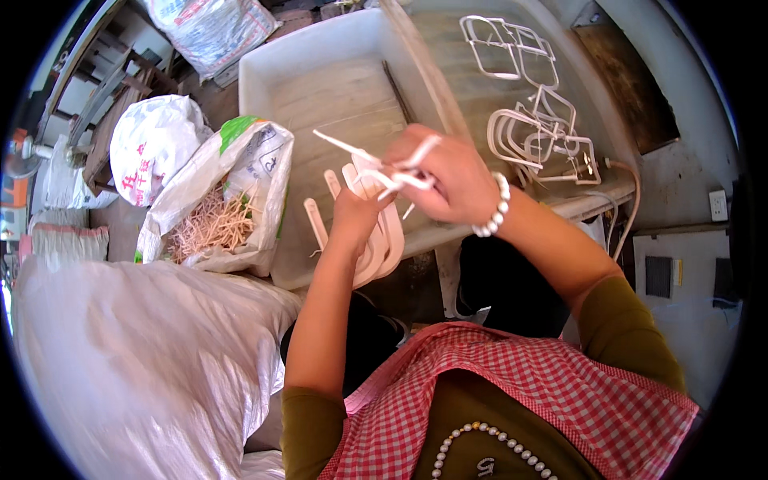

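Note:
Over the front of the left tub, my two hands work close together. My left hand [358, 214] is closed around pale pink, curved plastic pieces [390, 237], whose rounded ends hang below it. Touching it from the right, my right hand [450, 178] is closed on a thin white plastic runner [346, 144] with sticks pointing several ways. Fingers partly hide where runner and curved pieces meet. Another pale slotted piece [316, 222] shows left of my left hand, against the tub.
A white tub [320, 40] stands ahead; a wooden rail [432, 68] divides it from the right tub, where white plastic frames [544, 136] lie. Left are an open sack [276, 152] of thin plastic scraps [216, 220], a white bag [156, 144] and a large silvery sack [144, 344].

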A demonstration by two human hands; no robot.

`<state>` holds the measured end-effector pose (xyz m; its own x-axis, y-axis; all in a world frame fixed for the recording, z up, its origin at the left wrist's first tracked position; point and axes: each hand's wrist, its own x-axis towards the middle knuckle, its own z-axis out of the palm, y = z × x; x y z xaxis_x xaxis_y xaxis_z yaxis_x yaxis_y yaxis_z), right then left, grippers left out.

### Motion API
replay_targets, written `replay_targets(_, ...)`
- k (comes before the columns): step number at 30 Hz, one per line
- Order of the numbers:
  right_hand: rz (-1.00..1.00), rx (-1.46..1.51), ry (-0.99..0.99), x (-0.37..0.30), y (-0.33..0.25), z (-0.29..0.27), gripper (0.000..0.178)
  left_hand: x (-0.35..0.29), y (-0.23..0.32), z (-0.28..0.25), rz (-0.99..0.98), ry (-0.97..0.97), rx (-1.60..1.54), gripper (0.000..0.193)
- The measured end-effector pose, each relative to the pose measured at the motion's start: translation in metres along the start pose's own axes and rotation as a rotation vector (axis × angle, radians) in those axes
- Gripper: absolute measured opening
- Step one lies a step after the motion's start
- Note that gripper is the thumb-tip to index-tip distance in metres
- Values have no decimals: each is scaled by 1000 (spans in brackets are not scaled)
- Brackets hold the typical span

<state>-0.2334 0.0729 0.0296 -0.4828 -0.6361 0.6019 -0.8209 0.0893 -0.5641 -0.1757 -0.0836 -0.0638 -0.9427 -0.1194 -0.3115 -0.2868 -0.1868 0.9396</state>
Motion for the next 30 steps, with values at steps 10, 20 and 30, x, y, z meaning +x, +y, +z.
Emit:
replay_targets(10,-50,569,631,116,-83,14,21,-14,8,13,88,-11,206,55)
replay_targets(20,183,192,-121,126,-39,162,35,4,-23,-15,784,107,1308,55)
replay_targets(30,643,356,36,22,39,39,53,-14,31,-8,69,16,-285,29)
